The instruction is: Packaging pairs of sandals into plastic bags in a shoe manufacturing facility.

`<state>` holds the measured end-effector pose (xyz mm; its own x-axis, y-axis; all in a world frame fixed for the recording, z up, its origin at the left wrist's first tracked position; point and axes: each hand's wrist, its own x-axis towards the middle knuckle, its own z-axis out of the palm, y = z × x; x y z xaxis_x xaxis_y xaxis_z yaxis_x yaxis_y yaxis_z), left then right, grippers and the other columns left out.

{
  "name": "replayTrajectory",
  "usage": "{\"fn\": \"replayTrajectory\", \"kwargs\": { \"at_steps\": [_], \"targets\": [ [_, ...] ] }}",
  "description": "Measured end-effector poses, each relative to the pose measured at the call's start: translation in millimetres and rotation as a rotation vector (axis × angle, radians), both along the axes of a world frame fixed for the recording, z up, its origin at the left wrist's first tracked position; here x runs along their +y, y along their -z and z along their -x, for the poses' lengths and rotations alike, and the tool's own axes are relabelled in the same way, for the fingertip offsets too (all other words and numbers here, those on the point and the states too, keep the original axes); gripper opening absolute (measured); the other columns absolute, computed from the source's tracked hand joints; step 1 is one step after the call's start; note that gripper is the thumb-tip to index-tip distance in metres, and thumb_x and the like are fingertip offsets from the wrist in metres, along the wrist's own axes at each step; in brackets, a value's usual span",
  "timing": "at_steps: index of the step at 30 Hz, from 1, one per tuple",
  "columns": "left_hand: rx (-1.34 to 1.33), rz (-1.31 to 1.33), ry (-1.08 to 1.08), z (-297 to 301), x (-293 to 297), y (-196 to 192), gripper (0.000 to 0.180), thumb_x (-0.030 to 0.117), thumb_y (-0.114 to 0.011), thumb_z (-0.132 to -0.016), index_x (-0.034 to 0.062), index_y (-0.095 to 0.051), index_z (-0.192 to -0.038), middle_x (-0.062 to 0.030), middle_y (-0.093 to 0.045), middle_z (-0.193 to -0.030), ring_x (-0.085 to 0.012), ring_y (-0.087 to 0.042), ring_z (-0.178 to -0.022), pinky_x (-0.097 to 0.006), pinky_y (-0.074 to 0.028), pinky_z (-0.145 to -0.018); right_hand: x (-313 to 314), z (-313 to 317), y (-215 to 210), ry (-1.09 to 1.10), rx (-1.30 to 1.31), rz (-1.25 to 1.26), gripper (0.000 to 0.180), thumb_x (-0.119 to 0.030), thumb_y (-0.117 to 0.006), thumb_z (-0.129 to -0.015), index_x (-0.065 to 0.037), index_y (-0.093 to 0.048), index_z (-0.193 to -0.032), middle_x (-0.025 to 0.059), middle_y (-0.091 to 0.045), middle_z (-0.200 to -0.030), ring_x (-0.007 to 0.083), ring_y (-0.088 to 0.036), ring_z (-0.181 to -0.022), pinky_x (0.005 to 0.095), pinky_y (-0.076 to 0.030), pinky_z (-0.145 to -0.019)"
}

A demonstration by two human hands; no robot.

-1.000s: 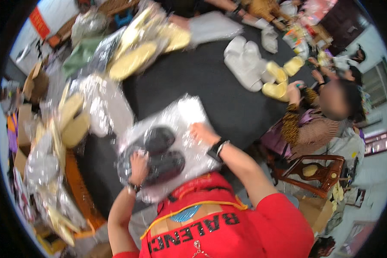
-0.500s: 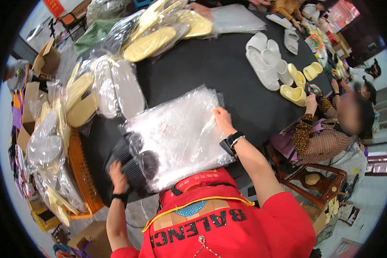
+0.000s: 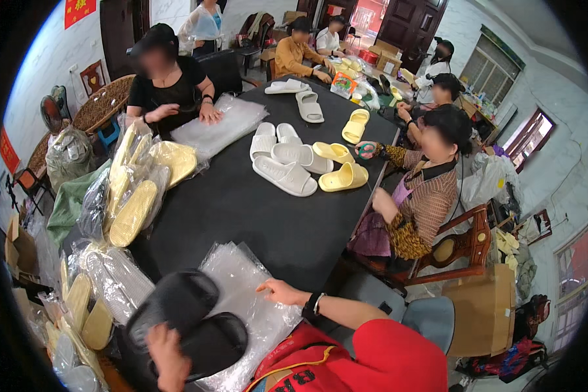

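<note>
My left hand [image 3: 166, 353] grips a pair of black slippers [image 3: 183, 313] at the near left corner of the black table [image 3: 242, 209], beside my red shirt. The slippers look glossy, and I cannot tell whether a clear bag covers them. They lie partly over the left edge of a stack of clear plastic bags [image 3: 248, 281]. On the right side of that stack rests my right hand [image 3: 277, 291], flat with fingers apart, a dark band on its wrist.
White slippers [image 3: 284, 163] and yellow slippers [image 3: 340, 175] lie mid-table. Bagged yellow slippers [image 3: 134, 202] pile up along the left edge. A person in a striped top [image 3: 424, 202] sits at right on a wooden chair [image 3: 464, 245]. Another person [image 3: 170, 85] presses a bag stack [image 3: 219, 124].
My left hand has drawn the black slippers leftward off the stack of bags. My right hand stays on the bags. My view has lifted from the table toward the far end of the room.
</note>
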<state>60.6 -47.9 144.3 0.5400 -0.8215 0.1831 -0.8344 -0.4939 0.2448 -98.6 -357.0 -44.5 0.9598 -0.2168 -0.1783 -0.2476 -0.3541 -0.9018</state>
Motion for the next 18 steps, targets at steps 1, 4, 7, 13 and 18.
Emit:
{"fn": "replayTrajectory", "kwargs": {
  "at_steps": [1, 4, 7, 13, 18],
  "targets": [
    [0.03, -0.024, 0.086, 8.8, -31.9, -1.9, 0.036, 0.001, -0.054, -0.046, 0.0006, -0.055, -0.082, -0.0178, -0.051, -0.098, -0.0363, -0.044, -0.097, -0.042, -0.036, -0.078, 3.0, -2.3, 3.1, 0.005, -0.082, -0.031, 0.036, -0.003, -0.054, -0.076, -0.008, -0.054, -0.111, 0.011, -0.052, -0.107, 0.0229, -0.052, -0.098, 0.0323, -0.041, -0.083],
    [0.065, -0.119, 0.185, 18.0, -57.4, 57.9, 0.027, 0.007, -0.055, -0.056, 0.0057, -0.057, -0.082, -0.0078, -0.052, -0.089, -0.0278, -0.046, -0.086, -0.038, -0.036, -0.072, 21.4, -10.7, 9.4, 0.055, -0.153, 0.13, 0.03, 0.002, -0.046, -0.075, -0.002, -0.055, -0.104, 0.0133, -0.052, -0.103, 0.0271, -0.052, -0.097, 0.0348, -0.041, -0.083],
    [0.038, -0.138, 0.063, 19.2, -26.8, 132.0, 0.025, 0.005, -0.053, -0.06, 0.0049, -0.057, -0.084, -0.009, -0.053, -0.09, -0.0291, -0.046, -0.088, -0.039, -0.035, -0.074, 33.9, -5.9, 24.1, 0.128, -0.186, 0.198, 0.028, 0.001, -0.043, -0.077, -0.001, -0.056, -0.101, 0.0145, -0.051, -0.102, 0.0301, -0.051, -0.097, 0.0352, -0.041, -0.083],
    [0.036, -0.253, -0.459, 7.6, 109.5, 171.1, 0.052, -0.003, -0.05, -0.067, -0.0035, -0.045, -0.119, -0.0171, -0.044, -0.123, -0.0369, -0.038, -0.112, -0.043, -0.031, -0.094, 22.4, -1.4, 43.7, 0.25, -0.195, 0.073, 0.026, 0.002, -0.045, -0.074, -0.002, -0.057, -0.096, 0.0108, -0.052, -0.095, 0.026, -0.05, -0.091, 0.0333, -0.04, -0.083],
    [-0.131, -0.088, -0.622, -12.5, 105.4, 119.0, 0.05, -0.002, -0.058, -0.06, -0.0021, -0.05, -0.11, -0.0147, -0.05, -0.11, -0.0352, -0.045, -0.1, -0.041, -0.039, -0.084, 23.9, -11.3, -29.7, 0.066, -0.243, 0.991, 0.042, -0.014, -0.059, -0.073, -0.008, -0.052, -0.114, 0.0125, -0.045, -0.119, 0.0283, -0.04, -0.111, 0.0446, -0.031, -0.09]
  ]
}}
